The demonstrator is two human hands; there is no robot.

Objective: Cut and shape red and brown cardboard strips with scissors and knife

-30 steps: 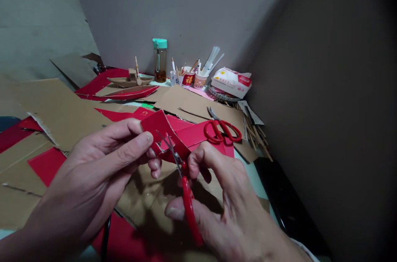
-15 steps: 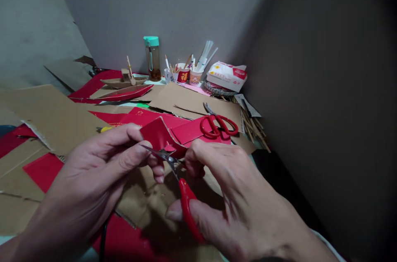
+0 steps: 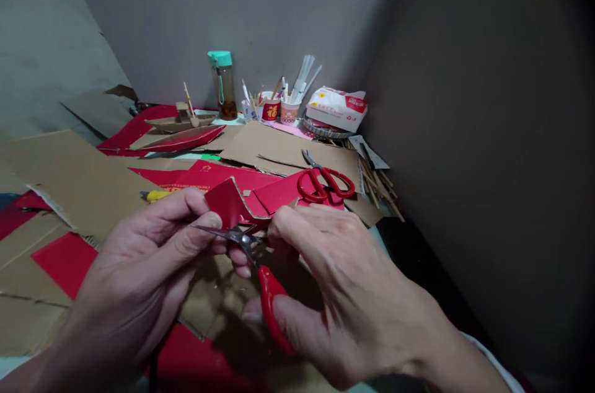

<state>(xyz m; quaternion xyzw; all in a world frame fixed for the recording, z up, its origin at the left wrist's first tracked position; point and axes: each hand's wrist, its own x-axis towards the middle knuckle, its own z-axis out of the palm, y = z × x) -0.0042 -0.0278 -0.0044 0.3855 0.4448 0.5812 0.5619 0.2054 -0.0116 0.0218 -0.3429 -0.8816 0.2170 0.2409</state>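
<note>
Between finger and thumb, my left hand (image 3: 158, 256) pinches a small piece of red cardboard (image 3: 226, 202) with a bent, cut edge. My right hand (image 3: 344, 287) is closed round red-handled scissors (image 3: 274, 306), the thumb in one loop. Their dark blades lie along the lower side of the red piece, with one tip close to my left thumb. The other handle loop is hidden by my right fingers. Beyond my hands, a second pair of red-handled scissors (image 3: 320, 185) lies on red card.
Cardboard sheets (image 3: 79, 170) cover the left side. At the back stand a bottle (image 3: 225, 89), paper cups (image 3: 271, 109) with pens and straws, and a tissue pack (image 3: 337, 109). Model boats (image 3: 186, 137) lie back left, sticks (image 3: 381, 188) at right. A yellow-handled tool (image 3: 155, 196) lies behind my left hand.
The scissors and my right hand have shifted slightly left along the red piece, and the blades now sit flatter. A flap of the cardboard shows above my right fingers.
</note>
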